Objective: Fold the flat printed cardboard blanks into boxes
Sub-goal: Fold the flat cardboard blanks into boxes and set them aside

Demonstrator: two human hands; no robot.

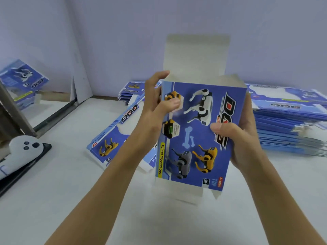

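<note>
Above the white table, both hands hold a half-formed blue box upright, long axis vertical, open flap up; left hand pinches its left edge, right hand grips its right.

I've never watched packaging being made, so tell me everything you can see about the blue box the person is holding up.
The blue printed cardboard box is partly formed, held in the air above the white table. Its front shows toy robot dogs, a bone and "DOG" lettering. A plain pale flap stands up at the far end; the near-end flaps hang loose. The left hand grips its left edge, the right hand its right edge.
</note>
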